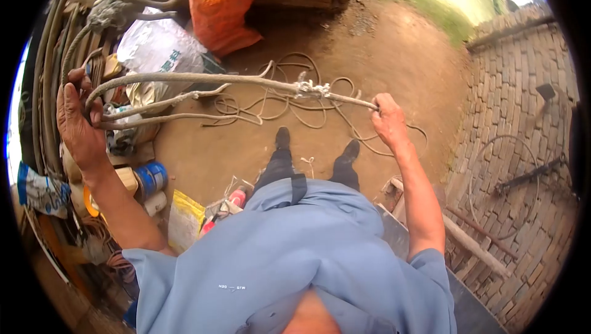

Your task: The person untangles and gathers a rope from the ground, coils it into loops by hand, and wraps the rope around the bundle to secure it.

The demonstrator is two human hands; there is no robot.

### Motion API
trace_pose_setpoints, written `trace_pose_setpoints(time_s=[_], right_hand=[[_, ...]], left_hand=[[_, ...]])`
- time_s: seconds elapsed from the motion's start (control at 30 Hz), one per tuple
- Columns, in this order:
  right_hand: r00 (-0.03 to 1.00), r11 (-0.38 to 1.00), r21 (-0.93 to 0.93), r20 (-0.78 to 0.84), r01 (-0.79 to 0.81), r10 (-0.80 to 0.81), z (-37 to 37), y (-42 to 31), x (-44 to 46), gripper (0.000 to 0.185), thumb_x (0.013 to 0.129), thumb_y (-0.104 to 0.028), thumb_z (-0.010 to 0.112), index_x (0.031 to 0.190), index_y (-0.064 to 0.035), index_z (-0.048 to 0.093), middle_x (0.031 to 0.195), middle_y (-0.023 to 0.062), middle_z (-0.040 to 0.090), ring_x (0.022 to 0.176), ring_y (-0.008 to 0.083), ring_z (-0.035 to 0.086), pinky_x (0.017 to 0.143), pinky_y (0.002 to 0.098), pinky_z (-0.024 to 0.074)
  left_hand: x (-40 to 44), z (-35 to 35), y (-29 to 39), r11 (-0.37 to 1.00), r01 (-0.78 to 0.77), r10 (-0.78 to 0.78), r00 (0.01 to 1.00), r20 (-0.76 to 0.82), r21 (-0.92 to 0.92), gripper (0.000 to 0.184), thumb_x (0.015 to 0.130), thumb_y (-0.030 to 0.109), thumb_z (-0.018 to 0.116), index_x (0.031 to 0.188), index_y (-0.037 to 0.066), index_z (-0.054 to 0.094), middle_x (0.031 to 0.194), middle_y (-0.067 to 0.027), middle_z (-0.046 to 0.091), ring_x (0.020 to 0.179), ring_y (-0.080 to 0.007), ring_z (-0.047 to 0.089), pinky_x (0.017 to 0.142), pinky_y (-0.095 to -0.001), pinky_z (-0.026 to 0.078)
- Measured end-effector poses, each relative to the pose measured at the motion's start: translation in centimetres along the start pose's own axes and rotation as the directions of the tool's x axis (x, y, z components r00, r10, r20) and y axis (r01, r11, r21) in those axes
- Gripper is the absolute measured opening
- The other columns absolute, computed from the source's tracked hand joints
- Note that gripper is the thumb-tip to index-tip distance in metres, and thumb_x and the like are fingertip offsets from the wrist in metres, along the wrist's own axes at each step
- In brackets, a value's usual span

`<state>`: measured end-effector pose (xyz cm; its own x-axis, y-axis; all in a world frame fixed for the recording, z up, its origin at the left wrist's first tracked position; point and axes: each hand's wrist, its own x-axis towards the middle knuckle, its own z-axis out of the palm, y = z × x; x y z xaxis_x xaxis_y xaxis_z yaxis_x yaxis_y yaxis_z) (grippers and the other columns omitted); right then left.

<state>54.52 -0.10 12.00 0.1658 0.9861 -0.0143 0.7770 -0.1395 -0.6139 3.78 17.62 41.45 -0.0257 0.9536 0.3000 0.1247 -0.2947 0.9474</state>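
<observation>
My left hand (83, 128) holds the rope (184, 78), stretched across to my gripping right hand (389, 123); coils (317, 127) (perhaps the same rope, hard to tell) clutter the dirt (394, 44) near an orange sack (223, 14).

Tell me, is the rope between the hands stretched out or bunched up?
Stretched out: the rope runs nearly straight from its bend at the left hand to the right hand.

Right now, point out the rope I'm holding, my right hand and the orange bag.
Rope (203, 78): head view, on the upper strand of the stretched loop.
Right hand (389, 120): head view, on the middle of the hand.
Orange bag (223, 14): head view, on its visible side.
</observation>
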Motion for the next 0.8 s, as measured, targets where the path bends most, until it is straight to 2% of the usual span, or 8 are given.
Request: trace_pose_setpoints(time_s=[0.07,0.17,0.3,0.47,0.53,0.6,0.7,0.8], right_hand=[[1.000,1.000,-0.024,0.005,-0.007,0.007,0.5,0.5,0.1,0.014,0.082,-0.007,0.061,0.095,-0.0089,0.056,0.098,0.0139,0.061,0.088,0.0394,0.062,0.074,0.0488,0.0497],[0.998,1.000,0.017,-0.061,-0.018,0.019,0.9,0.7,0.5,0.010,0.084,-0.006,0.062,0.092,-0.0072,0.057,0.095,0.0149,0.061,0.083,0.0376,0.062,0.072,0.0459,0.0495],[0.998,0.993,0.107,-0.031,-0.058,0.062,0.9,-0.5,1.7,0.008,0.085,-0.006,0.064,0.090,-0.0049,0.058,0.090,0.0159,0.060,0.079,0.0345,0.061,0.071,0.0429,0.0492],[0.996,0.973,0.222,-0.053,-0.064,0.078,0.5,-1.7,3.3,0.007,0.089,-0.007,0.064,0.091,-0.0023,0.059,0.086,0.0166,0.059,0.075,0.0329,0.059,0.069,0.0408,0.0479],[0.997,0.979,0.198,-0.057,-0.047,0.060,-0.2,-2.5,3.8,0.007,0.090,-0.007,0.064,0.091,-0.0025,0.060,0.087,0.0166,0.059,0.075,0.0329,0.059,0.069,0.0409,0.0479],[0.996,0.987,0.155,-0.072,-0.047,0.058,-1.2,-2.5,3.8,0.006,0.090,-0.007,0.064,0.092,-0.0026,0.060,0.087,0.0166,0.059,0.075,0.0329,0.059,0.069,0.0409,0.0479],[0.996,0.982,0.182,-0.070,-0.044,0.058,-1.9,-2.6,3.7,0.007,0.091,-0.009,0.064,0.092,-0.0026,0.062,0.088,0.0172,0.060,0.078,0.0339,0.061,0.070,0.0418,0.0483],[0.996,0.988,0.156,-0.084,-0.021,0.035,-2.8,-2.2,3.4,0.007,0.090,-0.009,0.065,0.091,-0.0024,0.062,0.087,0.0171,0.060,0.078,0.0339,0.061,0.071,0.0414,0.0485]], left_hand=[[0.1,-3.5,0.2,1.000,-0.013,0.013,1.000,-0.006,-0.004,0.033,0.109,0.025,0.051,0.125,0.000,0.065,0.098,-0.0026,0.068,0.064,-0.0023,0.047,0.051,-0.0161,0.033],[-0.6,-6.5,0.9,0.997,-0.001,0.016,0.984,-0.178,0.083,0.033,0.109,0.025,0.050,0.127,0.000,0.063,0.094,-0.0003,0.065,0.063,-0.0015,0.048,0.049,-0.0161,0.033],[-1.5,-10.9,0.1,0.988,0.036,0.004,0.966,-0.258,0.151,0.031,0.108,0.024,0.052,0.125,0.001,0.065,0.093,0.0013,0.065,0.060,-0.0007,0.049,0.045,-0.0163,0.033],[-2.9,-13.7,-1.4,0.979,0.041,0.013,0.965,-0.263,0.199,0.032,0.108,0.025,0.052,0.127,0.003,0.064,0.094,0.0036,0.066,0.061,0.0009,0.051,0.046,-0.0152,0.034],[-3.3,-13.3,-2.0,0.954,0.101,0.025,0.911,-0.411,0.283,0.031,0.108,0.026,0.053,0.127,0.005,0.065,0.095,0.0045,0.065,0.061,0.0013,0.051,0.046,-0.0146,0.033],[-3.5,-14.9,-2.7,0.957,0.100,-0.001,0.940,-0.342,0.272,0.030,0.107,0.026,0.054,0.123,0.005,0.068,0.091,0.0051,0.065,0.063,0.0015,0.053,0.049,-0.0134,0.038],[-3.6,-14.8,-4.0,0.940,0.140,0.010,0.901,-0.434,0.312,0.028,0.107,0.026,0.056,0.123,0.007,0.069,0.092,0.0056,0.065,0.064,0.0020,0.054,0.049,-0.0131,0.039],[-3.8,-15.9,-5.4,0.918,0.186,-0.026,0.909,-0.416,0.349,0.030,0.107,0.027,0.055,0.126,0.009,0.067,0.099,0.0059,0.064,0.071,0.0013,0.054,0.054,-0.0138,0.039]])
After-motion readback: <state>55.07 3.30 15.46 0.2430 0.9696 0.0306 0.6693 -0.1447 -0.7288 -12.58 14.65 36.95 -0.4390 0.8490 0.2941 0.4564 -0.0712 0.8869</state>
